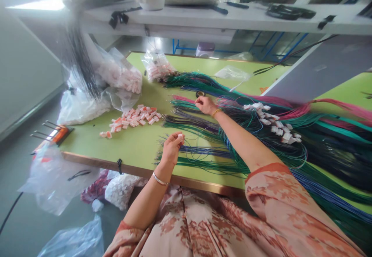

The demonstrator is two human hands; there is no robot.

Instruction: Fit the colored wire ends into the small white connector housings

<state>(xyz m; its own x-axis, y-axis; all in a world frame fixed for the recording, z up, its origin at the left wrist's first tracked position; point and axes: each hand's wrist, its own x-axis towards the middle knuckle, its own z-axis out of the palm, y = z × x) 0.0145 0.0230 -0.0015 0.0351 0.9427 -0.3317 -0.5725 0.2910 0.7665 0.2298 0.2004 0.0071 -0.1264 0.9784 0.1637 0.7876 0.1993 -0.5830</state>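
My left hand (171, 150), with a silver bangle at the wrist, pinches a small white connector housing (181, 136) above the front wire bundles. Thin wires run to the right from near this housing. Farther back, my right hand (205, 105) has its fingers pressed together over the pink wires (184, 99); whatever is between the fingertips is too small to make out. Between the hands lie dark purple wires (188, 120) with metal-tipped ends pointing left. A pile of white and orange connector housings (136, 117) lies left of my hands.
Wires with white housings attached (276, 125) lie to the right. A black tape roll (200, 94) sits behind my right hand. Bags of housings (158, 68) stand at the back left. A grey panel (314, 65) rises at the right, and a shelf (188, 16) spans the back.
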